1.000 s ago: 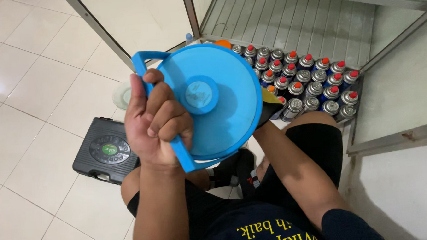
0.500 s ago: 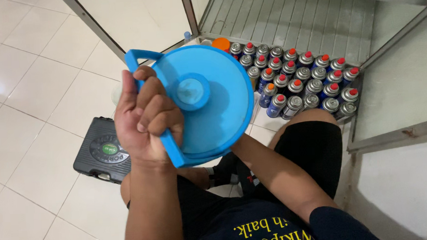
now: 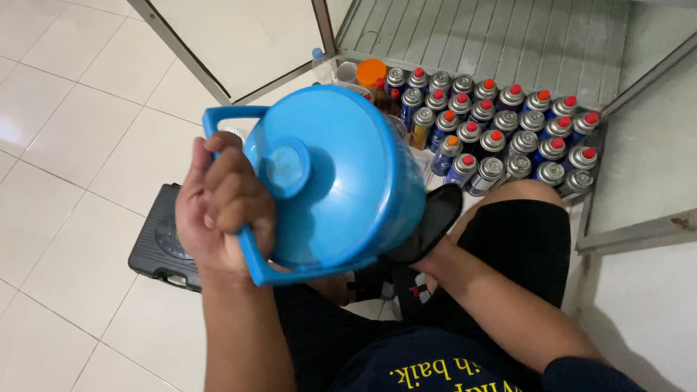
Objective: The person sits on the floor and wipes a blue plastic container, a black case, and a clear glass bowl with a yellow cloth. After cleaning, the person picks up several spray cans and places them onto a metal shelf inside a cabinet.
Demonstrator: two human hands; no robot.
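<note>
My left hand [image 3: 222, 205] is wrapped around the handle of a large blue plastic jug [image 3: 340, 177], which is held up close to the camera with its capped top facing me. The jug fills the middle of the view. My right arm reaches forward beneath the jug, and the right hand is hidden behind it. I cannot tell what that hand touches. A black flap-like object [image 3: 432, 220] shows just under the jug's lower right edge.
Several rows of small gas canisters [image 3: 510, 134] with red and orange caps stand on the floor ahead, beside a metal frame [image 3: 648, 230]. A black flat case [image 3: 159, 243] lies on the white tiles at left. My knee in black shorts [image 3: 522, 235] is at right.
The jug has shifted slightly to the right and down in view, with my left hand still on its handle. The black case shows less of its top.
</note>
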